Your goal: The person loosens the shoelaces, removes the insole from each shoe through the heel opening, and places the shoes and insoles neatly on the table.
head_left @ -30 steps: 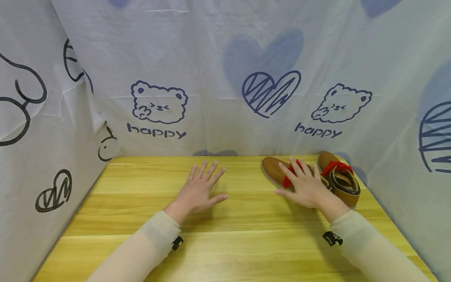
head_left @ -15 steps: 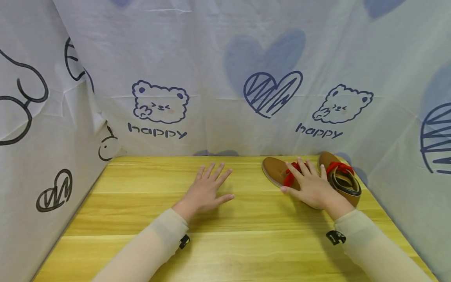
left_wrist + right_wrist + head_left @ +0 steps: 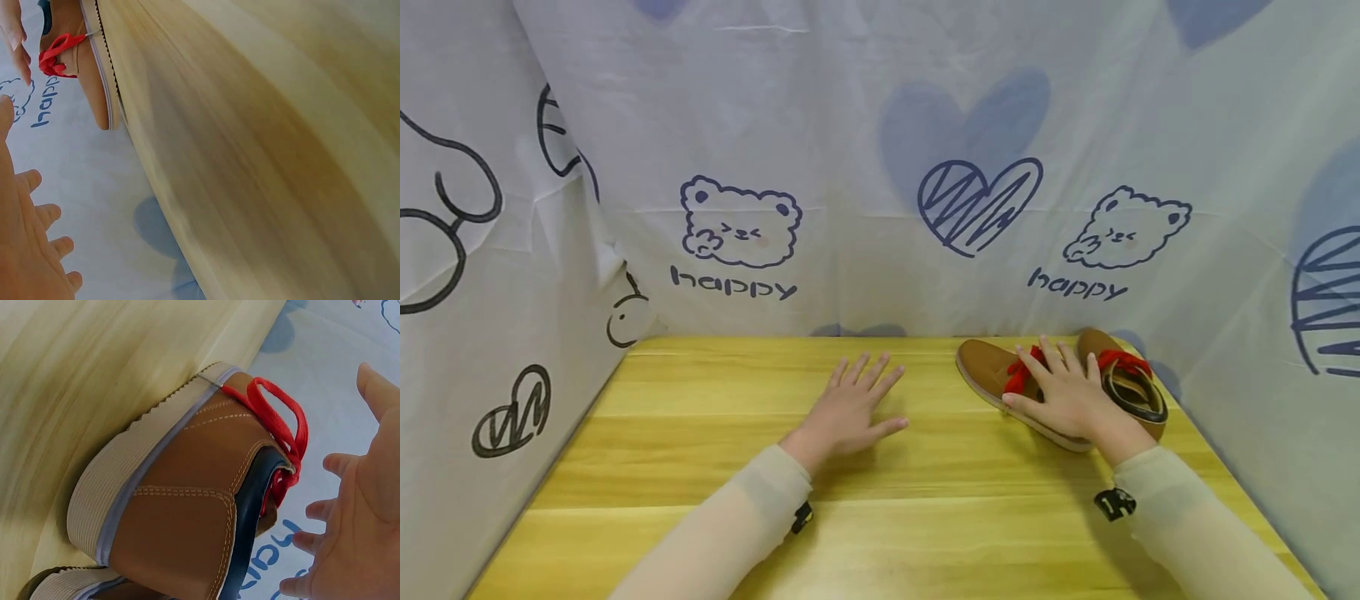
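"Two hands out over the table (image 3: 700, 467)! What do our fingers have?"

"Nothing at all! Our left hand (image 3: 844, 414) hangs above bare wood, fingers spread wide; our right hand (image 3: 1063, 398) is just as wide, above a shoe (image 3: 178, 519) but apart from it, by the right wrist view."

"And where does that shoe sit?"

"On the right of the table, near the far edge and the cloth (image 3: 850, 167), upright, toe pointing away and to our left. Its mate (image 3: 1138, 400) is just beside; whether they touch, we can't tell."

"It looks like a hover over the shoe to us. How do we do it well?"

"Level and calm! We'd come down with thumb one side, fingers the other, choose the firm heel, and spare the red lace (image 3: 289, 477); those loops could snag."

"Give us the look!"

"Brown upper, pale double stitching, dark collar (image 3: 247, 519), and below, a thick cream sole (image 3: 103, 494), ridged, under a grey-blue band!"
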### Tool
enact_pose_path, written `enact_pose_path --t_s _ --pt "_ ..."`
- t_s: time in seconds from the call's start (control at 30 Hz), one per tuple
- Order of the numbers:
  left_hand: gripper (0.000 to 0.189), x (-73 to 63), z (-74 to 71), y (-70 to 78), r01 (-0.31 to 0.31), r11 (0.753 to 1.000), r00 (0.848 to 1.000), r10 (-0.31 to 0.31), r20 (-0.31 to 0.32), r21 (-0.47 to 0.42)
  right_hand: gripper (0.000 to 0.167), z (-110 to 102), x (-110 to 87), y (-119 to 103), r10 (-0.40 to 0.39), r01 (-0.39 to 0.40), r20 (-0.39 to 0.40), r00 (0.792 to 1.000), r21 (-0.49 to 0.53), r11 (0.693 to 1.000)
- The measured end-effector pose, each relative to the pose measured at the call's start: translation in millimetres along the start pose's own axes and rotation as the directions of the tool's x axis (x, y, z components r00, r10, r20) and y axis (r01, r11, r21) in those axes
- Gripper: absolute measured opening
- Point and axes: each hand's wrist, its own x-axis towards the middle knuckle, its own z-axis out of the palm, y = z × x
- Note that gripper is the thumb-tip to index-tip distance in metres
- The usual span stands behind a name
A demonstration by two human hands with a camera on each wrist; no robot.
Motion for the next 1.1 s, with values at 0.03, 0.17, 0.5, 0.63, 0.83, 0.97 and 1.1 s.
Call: enact_pose_path --t_s 0.03,0.17,0.5,0.63,0.83,0.97,1.1 --pt "0.081 0.5 0.9 0.2 -0.004 1.0 1.0 0.004 -0.002 -0.001 0.093 0.6 1.2 0.9 0.001 -0.001 -0.008 1.0 -0.003 1.0" --pt "0.081 4.2 1.5 2.8 -0.018 1.0 1.0 0.018 -0.015 -0.001 0.095 -0.6 5.2 5.2 0.014 -0.015 -0.013 1.0 -0.018 1.0" --pt "0.08 17.1 0.9 10.7 -0.03 1.0 1.0 0.03 0.008 -0.007 0.098 -5.3 9.1 10.8 0.035 -0.035 0.024 0.999 -0.013 0.999" --pt "0.079 22.2 4.4 14.1 -0.047 0.999 0.999 0.047 0.011 -0.007 0.099 -5.9 10.7 12.2 0.034 -0.034 0.029 0.999 -0.012 0.999" --pt "0.079 30.5 7.4 20.5 -0.058 0.997 0.998 0.059 0.025 -0.043 0.098 -5.8 14.2 15.2 0.015 -0.014 0.022 1.0 -0.016 1.0" --pt "0.078 37.3 8.2 24.8 -0.064 0.997 0.997 0.066 0.031 -0.039 0.098 -6.1 16.1 17.2 0.008 -0.008 0.015 1.0 -0.018 1.0" --pt "0.079 43.4 8.0 28.5 -0.056 0.997 0.997 0.058 0.041 -0.054 0.099 -6.3 18.9 19.2 -0.008 0.008 0.006 1.0 -0.032 0.999"
